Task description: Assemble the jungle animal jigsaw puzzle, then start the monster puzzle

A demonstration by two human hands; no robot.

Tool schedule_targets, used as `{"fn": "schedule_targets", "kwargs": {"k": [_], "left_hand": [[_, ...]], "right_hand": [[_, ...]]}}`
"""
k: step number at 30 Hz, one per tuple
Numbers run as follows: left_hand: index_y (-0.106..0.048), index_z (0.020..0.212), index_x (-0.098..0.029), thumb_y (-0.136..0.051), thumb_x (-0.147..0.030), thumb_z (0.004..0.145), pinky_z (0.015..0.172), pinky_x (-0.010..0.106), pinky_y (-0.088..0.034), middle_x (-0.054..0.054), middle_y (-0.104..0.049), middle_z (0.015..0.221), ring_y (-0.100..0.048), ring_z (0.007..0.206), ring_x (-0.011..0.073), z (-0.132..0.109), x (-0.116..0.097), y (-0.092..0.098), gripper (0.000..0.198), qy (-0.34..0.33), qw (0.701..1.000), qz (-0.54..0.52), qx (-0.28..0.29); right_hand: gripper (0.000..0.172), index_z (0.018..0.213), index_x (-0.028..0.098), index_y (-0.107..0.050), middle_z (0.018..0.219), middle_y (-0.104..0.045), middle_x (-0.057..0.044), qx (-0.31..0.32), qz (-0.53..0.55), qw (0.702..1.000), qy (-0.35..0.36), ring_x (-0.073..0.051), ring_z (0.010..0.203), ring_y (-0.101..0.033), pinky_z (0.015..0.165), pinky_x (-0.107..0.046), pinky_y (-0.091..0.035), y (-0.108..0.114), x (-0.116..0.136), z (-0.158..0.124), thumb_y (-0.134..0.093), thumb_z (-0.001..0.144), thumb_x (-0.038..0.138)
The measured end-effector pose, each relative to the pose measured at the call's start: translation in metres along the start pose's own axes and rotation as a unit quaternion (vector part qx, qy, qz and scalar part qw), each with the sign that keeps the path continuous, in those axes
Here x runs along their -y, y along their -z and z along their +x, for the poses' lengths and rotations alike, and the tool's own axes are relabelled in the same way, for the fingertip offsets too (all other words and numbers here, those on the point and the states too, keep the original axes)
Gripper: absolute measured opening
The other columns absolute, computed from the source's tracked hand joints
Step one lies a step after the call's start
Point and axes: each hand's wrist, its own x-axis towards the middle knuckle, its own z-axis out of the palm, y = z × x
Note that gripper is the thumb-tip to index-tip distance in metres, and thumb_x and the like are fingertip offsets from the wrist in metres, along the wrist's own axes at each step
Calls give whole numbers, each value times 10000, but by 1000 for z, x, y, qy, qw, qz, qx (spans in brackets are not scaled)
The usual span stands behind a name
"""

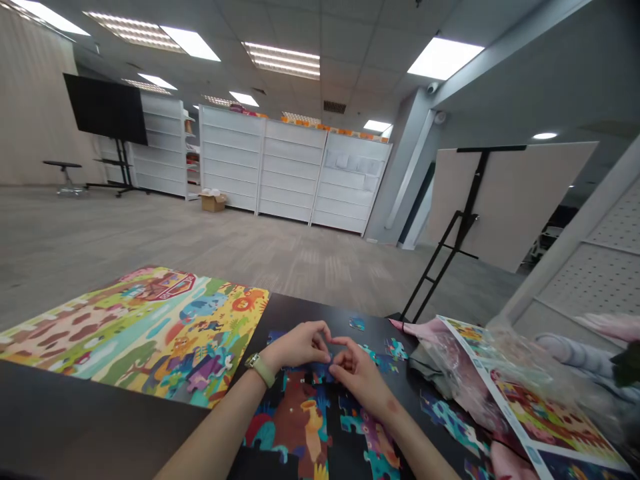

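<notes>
Black table [280, 313], printed animal poster [135, 333] on left, part-built jigsaw [295, 420] mid-table. Left hand [300, 345], right hand [357, 377] together at jigsaw top, fingertips close; can't tell if pc held. Loose pc [357, 324] just beyond. Tip: keep pcs flat, edges square.

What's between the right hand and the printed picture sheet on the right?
The head view shows loose blue puzzle pieces and a crumpled clear plastic bag on the black table, between the right hand and the printed picture sheet.

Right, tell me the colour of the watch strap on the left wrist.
The watch strap is a muted khaki, olive-tan, shown best in the head view.
</notes>
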Motion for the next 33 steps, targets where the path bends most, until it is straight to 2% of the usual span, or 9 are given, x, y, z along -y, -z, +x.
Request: {"fn": "schedule_targets", "kwargs": {"k": [7, 12, 16, 23, 33], "left_hand": [[-636, 1188, -160, -653, -350, 991, 820, 396, -596, 62, -682, 1129, -689, 932, 200, -5, 3, 11, 275, 49, 993, 111, -7], [-647, 1170, -161, -649, -351, 993, 832, 399, -594, 63, -684, 1137, -689, 944, 202, -9, 3, 17, 259, 72, 982, 171, 33], [-658, 1140, -158, -656, -346, 989, 826, 392, -595, 58, -691, 1115, -691, 933, 197, -9, 4, 17, 241, 80, 974, 201, 68], [-665, 1115, -155, -658, -344, 989, 811, 381, -597, 52, -698, 1087, -694, 912, 190, -10, 4, 16, 228, 92, 967, 220, 94], [-674, 1058, -149, -699, -303, 957, 772, 354, -592, 30, -702, 998, -690, 860, 176, -14, -6, 20, 185, 94, 969, 211, 84]], "right_hand": [[317, 1135, 199, -627, 711, -612, 35, -3, -74, 997, -18, -156, 631, -632, 583, -261, -480, -13, -8, 1, -588, 826, 256], [272, 1068, 188, -724, 749, -646, -2, -41, -194, 980, -2, -166, 656, -592, 650, -290, -457, -14, -1, 2, -631, 812, 190], [229, 985, 206, -771, 847, -647, -33, -47, -259, 965, 13, -186, 752, -608, 716, -300, -466, -17, 6, -1, -668, 785, 161], [158, 927, 218, -788, 890, -664, -34, -22, -287, 957, 25, -164, 769, -635, 728, -271, -472, -19, 11, -3, -657, 850, 173], [150, 981, 254, -799, 942, -670, -29, -6, -297, 955, 24, -182, 877, -648, 789, -281, -465, -22, 18, -6, -700, 873, 224]]}}
